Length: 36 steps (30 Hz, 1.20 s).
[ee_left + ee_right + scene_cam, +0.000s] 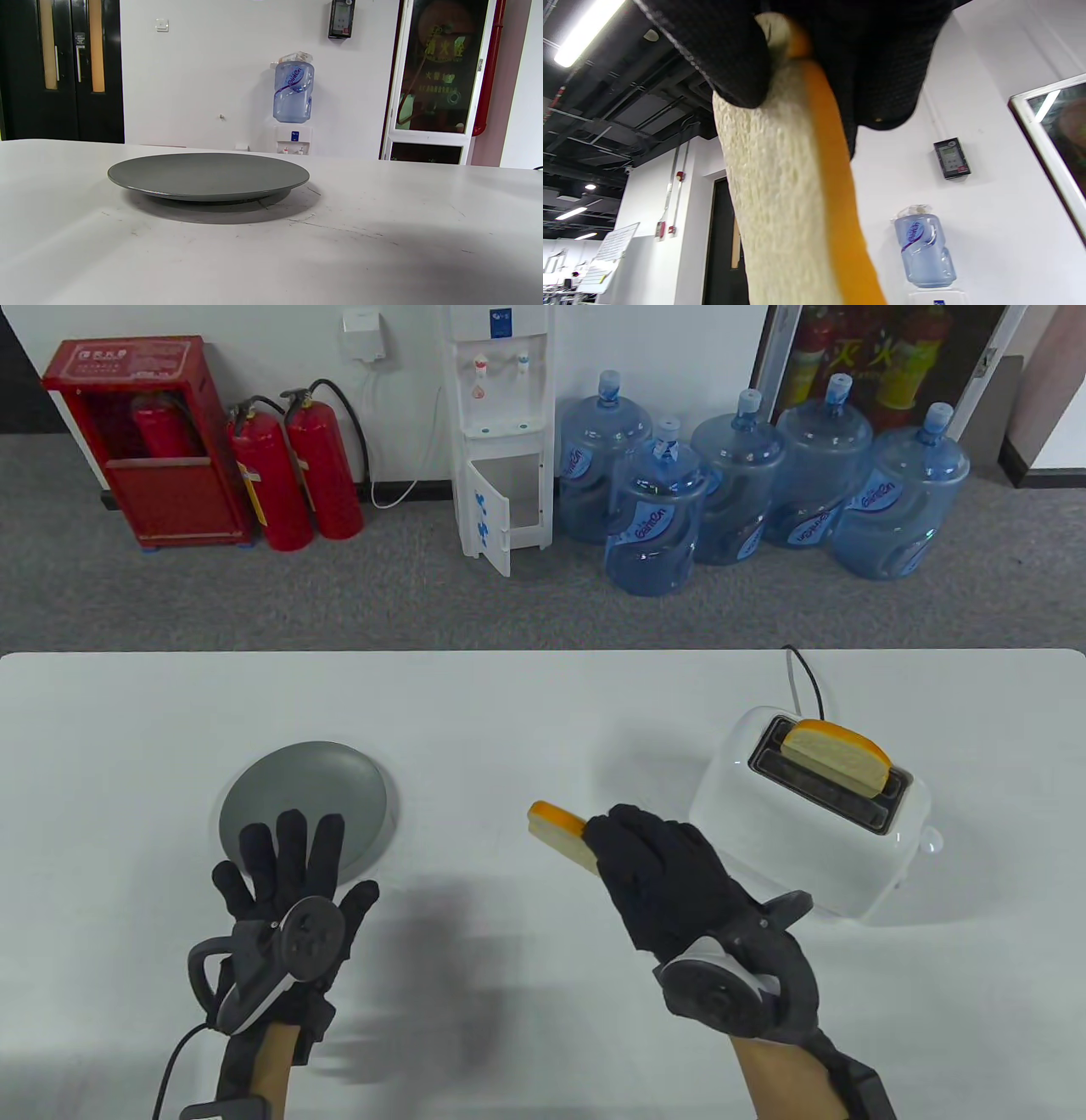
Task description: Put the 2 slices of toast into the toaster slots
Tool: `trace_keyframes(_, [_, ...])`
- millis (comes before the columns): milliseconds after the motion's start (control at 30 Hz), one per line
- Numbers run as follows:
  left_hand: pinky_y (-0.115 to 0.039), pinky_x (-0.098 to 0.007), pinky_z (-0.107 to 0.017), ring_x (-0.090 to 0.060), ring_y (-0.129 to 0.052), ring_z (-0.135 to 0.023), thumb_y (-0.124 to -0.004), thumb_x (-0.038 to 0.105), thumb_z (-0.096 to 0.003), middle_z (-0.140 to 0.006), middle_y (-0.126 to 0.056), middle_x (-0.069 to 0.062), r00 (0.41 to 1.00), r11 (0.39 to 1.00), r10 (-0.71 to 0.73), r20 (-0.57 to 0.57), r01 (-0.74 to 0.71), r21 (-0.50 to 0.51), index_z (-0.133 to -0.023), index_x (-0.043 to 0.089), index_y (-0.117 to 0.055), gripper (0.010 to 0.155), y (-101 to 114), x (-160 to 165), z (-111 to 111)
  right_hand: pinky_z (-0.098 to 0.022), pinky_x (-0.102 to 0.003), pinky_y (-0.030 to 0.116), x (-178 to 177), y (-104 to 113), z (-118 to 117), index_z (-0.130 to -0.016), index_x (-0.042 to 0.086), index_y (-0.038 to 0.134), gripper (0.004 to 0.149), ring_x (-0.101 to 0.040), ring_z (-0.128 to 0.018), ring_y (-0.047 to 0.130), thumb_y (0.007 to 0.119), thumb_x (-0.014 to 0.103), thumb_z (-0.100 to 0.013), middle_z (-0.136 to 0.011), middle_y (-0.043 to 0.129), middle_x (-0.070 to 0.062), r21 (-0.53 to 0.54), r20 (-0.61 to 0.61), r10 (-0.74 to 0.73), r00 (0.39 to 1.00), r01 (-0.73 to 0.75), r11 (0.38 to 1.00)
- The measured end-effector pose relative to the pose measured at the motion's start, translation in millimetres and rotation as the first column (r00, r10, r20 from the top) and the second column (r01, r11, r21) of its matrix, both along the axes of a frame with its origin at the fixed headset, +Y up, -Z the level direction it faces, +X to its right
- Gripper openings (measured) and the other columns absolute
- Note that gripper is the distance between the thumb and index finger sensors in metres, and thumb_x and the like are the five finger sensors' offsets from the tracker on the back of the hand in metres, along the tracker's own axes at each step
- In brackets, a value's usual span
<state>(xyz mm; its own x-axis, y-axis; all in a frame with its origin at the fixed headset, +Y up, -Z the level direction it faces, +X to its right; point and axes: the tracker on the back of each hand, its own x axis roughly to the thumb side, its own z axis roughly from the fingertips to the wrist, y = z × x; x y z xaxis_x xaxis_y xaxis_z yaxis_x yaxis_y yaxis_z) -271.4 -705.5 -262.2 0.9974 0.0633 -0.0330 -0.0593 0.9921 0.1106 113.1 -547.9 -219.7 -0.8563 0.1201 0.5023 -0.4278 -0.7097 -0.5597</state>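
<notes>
The right hand (657, 861) pinches the second slice of toast (560, 833) by one end, thumb and fingers curled round it, so that most of the slice juts out past the fingertips toward the left, clear of the table (543, 695); the right wrist view shows the same slice (789, 203) squeezed between the gloved pads with its orange crust edge running down one side. The left hand (284, 891) holds nothing, its fingers spread flat above the near rim of the grey plate (305, 806), which is bare. The toaster (814, 814) stands to the right of the held slice, near but apart from it, with the first slice (840, 755) standing tilted in the rear slot and riding high above it; the front slot (827, 797) looks free. The main risk, as I judge it, lies in the grip: the hand covers the end nearest the toaster, so the slice must be turned on edge and lined up with the narrow front slot, and a skewed approach could catch the crust on the slot rim or knock the protruding first slice. A loose pinch during that turn could drop the slice, and a hard push could shove the light toaster toward its cord (806, 678).
</notes>
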Motion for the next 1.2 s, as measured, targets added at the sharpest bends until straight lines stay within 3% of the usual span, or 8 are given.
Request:
trace_keyframes(300, [-0.019, -0.065, -0.077, -0.046, -0.012, -0.115, -0.037, 0.071, -0.0524, -0.129, -0.019, -0.008, 1.0, 1.0, 0.005, -0.004, -0.005, 0.008, -0.12, 0.039, -0.02, 0.077, 2, -2, 1, -0.071, -0.047, 0.085, 55, 55, -8, -0.107, 0.043, 0.054, 0.052, -0.017, -0.081, 0.104, 0.082, 0.029, -0.065, -0.105, 0.078, 0.002, 0.043, 0.148, -0.1, 0.984, 0.095, 0.995])
trace_keyframes(500, [-0.02, -0.065, -0.077, -0.046, -0.012, -0.114, -0.037, 0.071, -0.0525, -0.129, -0.018, -0.008, 1.0, 1.0, 0.002, 0.002, -0.002, 0.012, -0.12, 0.039, -0.02, 0.077, 2, -1, 1, -0.074, -0.048, 0.082, 94, 75, -11, -0.107, 0.046, 0.053, 0.052, -0.019, -0.086, 0.101, 0.08, 0.029, -0.066, -0.107, 0.076, 0.003, 0.032, 0.232, -0.16, 0.96, 0.157, 0.987])
trace_keyframes(800, [-0.02, -0.065, -0.078, -0.047, -0.012, -0.114, -0.037, 0.071, -0.0524, -0.129, -0.019, -0.008, 1.0, 1.0, 0.004, -0.002, -0.004, -0.004, -0.12, 0.039, -0.02, 0.077, 1, 0, 1, -0.077, -0.051, 0.078, 138, 79, -16, -0.107, 0.047, 0.053, 0.052, -0.021, -0.09, 0.098, 0.079, 0.028, -0.067, -0.109, 0.075, 0.003, 0.007, 0.336, -0.195, 0.922, 0.204, 0.979])
trace_keyframes(1200, [-0.021, -0.065, -0.078, -0.047, -0.012, -0.114, -0.037, 0.071, -0.0524, -0.129, -0.018, -0.008, 1.0, 1.0, -0.005, -0.002, 0.005, -0.008, -0.12, 0.039, -0.02, 0.077, 1, 1, 1, -0.076, -0.052, 0.078, 163, 61, -33, -0.107, 0.046, 0.054, 0.051, -0.022, -0.09, 0.098, 0.078, 0.027, -0.066, -0.109, 0.075, 0.002, -0.033, 0.385, -0.197, 0.901, 0.227, 0.973])
